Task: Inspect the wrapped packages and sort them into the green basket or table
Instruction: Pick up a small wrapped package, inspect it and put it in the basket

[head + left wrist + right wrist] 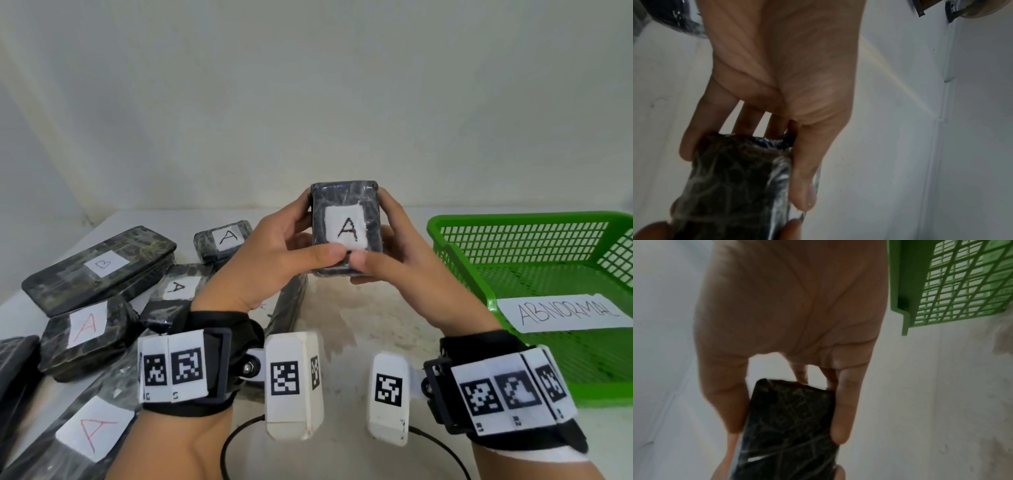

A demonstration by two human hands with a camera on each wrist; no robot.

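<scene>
A small black package (346, 226) wrapped in clear film, with a white label marked A in black, is held upright above the table's middle. My left hand (274, 253) grips its left side, thumb on the lower front. My right hand (394, 253) grips the right side, its thumb meeting the left thumb. The left wrist view shows the package (735, 183) between thumb and fingers. In the right wrist view the package (791, 426) sits between my fingers. The green basket (455, 260) with an ABNORMAL label (565, 311) stands at the right and looks empty.
Several wrapped black packages lie at the left: a long one marked B (99, 267), one with a red A (85, 335), others with black A labels (222, 240). The basket's corner (904, 311) shows beside my right palm. A pale wall stands behind the table.
</scene>
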